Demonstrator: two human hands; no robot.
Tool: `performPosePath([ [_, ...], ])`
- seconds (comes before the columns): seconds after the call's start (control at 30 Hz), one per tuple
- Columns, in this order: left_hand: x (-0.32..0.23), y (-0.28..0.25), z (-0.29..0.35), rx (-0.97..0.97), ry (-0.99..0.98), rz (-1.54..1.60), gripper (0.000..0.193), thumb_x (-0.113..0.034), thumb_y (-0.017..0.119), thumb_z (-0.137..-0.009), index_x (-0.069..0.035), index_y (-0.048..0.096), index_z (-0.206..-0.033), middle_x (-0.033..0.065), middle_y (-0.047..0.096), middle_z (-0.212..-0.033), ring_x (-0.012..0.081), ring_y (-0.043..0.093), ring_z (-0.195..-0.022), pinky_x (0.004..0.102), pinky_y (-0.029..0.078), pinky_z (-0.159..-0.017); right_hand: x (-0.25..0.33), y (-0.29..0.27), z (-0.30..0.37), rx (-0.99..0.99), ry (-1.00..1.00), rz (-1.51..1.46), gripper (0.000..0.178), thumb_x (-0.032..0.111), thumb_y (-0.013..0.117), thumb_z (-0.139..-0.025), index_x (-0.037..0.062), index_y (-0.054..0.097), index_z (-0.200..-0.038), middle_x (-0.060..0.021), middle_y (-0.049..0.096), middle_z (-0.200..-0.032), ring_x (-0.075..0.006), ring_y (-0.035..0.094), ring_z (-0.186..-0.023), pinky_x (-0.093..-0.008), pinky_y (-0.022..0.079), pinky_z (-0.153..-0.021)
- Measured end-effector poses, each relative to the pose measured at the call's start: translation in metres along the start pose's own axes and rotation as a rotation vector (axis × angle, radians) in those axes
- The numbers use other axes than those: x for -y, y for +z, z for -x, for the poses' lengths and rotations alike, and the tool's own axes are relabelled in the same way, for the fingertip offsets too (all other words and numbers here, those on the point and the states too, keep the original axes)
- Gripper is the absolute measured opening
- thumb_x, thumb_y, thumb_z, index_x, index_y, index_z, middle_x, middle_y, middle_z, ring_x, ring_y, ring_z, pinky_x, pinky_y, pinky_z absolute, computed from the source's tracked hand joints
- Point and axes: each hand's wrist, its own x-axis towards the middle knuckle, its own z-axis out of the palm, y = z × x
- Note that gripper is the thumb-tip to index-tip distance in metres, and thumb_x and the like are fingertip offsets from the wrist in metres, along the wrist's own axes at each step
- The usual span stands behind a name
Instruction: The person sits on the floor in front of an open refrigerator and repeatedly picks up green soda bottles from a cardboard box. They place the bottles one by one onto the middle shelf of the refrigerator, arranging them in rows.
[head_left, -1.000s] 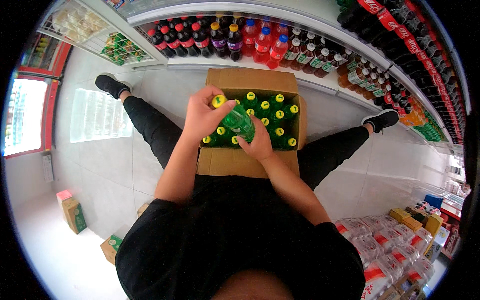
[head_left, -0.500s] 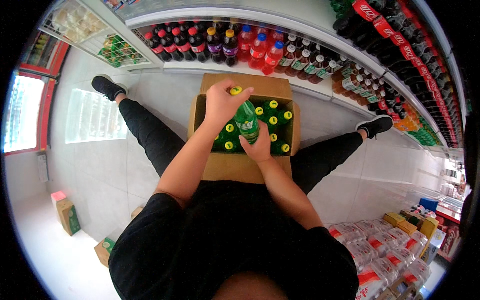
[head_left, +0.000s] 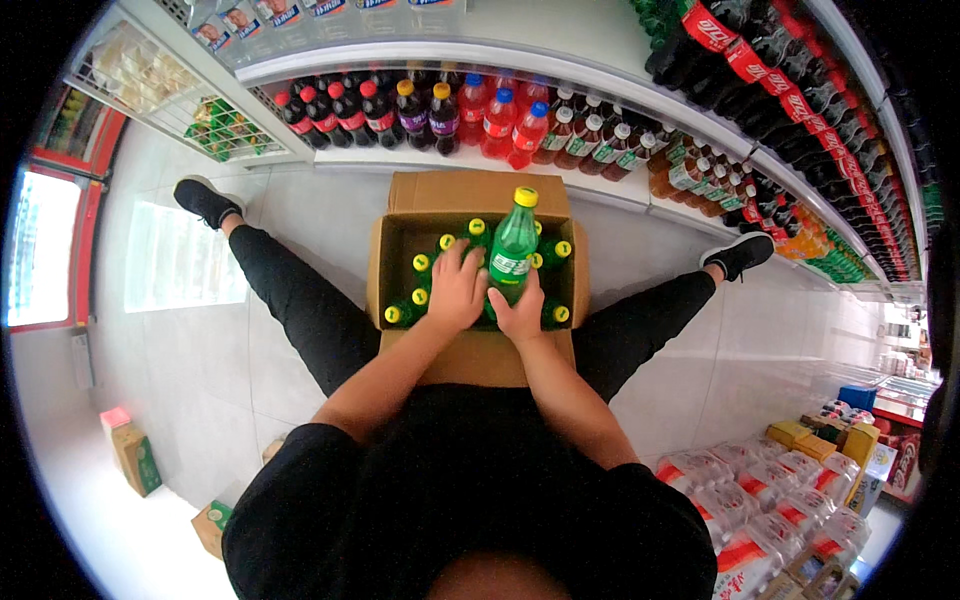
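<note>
An open cardboard box (head_left: 478, 358) sits between my legs with several green soda bottles (head_left: 421, 263) standing in it, yellow caps up. In my right hand (head_left: 519, 313) is one green soda bottle (head_left: 512, 250), gripped around its lower part. It stands nearly upright above the others, its yellow cap toward the far side. My left hand (head_left: 459, 290) is over the middle of the box, beside that bottle. Its fingers reach forward among the caps, slightly blurred, with no bottle visibly held. The hands and the lifted bottle hide some of the box's contents.
Beyond the box, a low shelf (head_left: 350, 158) holds rows of cola, purple-labelled, red and brown drink bottles (head_left: 596, 140). My outstretched legs (head_left: 300, 285) flank the box. Shrink-wrapped clear bottles (head_left: 760, 500) are stacked behind on the right; small cartons (head_left: 136, 458) stand at left.
My left hand has let go of the held bottle's cap and come down over the other bottles. My right hand still holds that bottle, now slightly farther right.
</note>
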Motion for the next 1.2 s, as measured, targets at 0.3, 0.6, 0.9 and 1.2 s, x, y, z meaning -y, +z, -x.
performPosePath([
  [0.3, -0.017, -0.001, 0.027, 0.251, 0.031, -0.337, 0.068, -0.049, 0.066, -0.094, -0.01, 0.052, -0.149, 0.0313, 0.035, -0.16, 0.0463, 0.036, -0.147, 0.0689, 0.033, -0.113, 0.02, -0.015, -0.025, -0.032, 0.003, -0.456, 0.054, 0.011, 0.071, -0.094, -0.0017, 0.045, -0.14, -0.0126, 0.067, -0.116, -0.021, 0.071, -0.096, -0.0368, 0.058, -0.085],
  [0.6, -0.018, 0.0, 0.026, 0.263, 0.03, -0.419, 0.071, -0.053, 0.067, -0.093, -0.008, 0.056, -0.147, 0.0318, 0.035, -0.161, 0.0441, 0.04, -0.144, 0.066, 0.04, -0.108, 0.155, -0.021, -0.148, -0.003, -0.246, -0.552, 0.074, 0.02, 0.087, -0.087, 0.0041, 0.039, -0.142, -0.012, 0.068, -0.111, -0.0243, 0.073, -0.101, -0.0411, 0.06, -0.087],
  [0.9, -0.014, 0.005, 0.028, 0.169, 0.045, -0.449, 0.065, -0.051, 0.067, -0.092, -0.009, 0.06, -0.14, 0.0274, 0.043, -0.157, 0.0385, 0.049, -0.135, 0.0648, 0.045, -0.102, 0.224, -0.015, -0.294, -0.14, -0.517, -0.433, 0.055, 0.003, 0.087, -0.083, -0.0008, 0.058, -0.129, -0.0111, 0.067, -0.127, -0.0208, 0.066, -0.112, -0.0374, 0.055, -0.099],
  [1.2, -0.017, 0.006, 0.026, 0.21, 0.018, -0.422, 0.059, -0.05, 0.067, -0.093, -0.008, 0.063, -0.135, 0.0276, 0.042, -0.156, 0.0392, 0.048, -0.134, 0.0658, 0.044, -0.103, 0.204, -0.035, -0.415, -0.237, -0.593, 0.117, 0.079, 0.014, 0.091, -0.079, -0.0004, 0.044, -0.14, -0.0175, 0.063, -0.131, -0.0295, 0.062, -0.119, -0.0416, 0.048, -0.105],
])
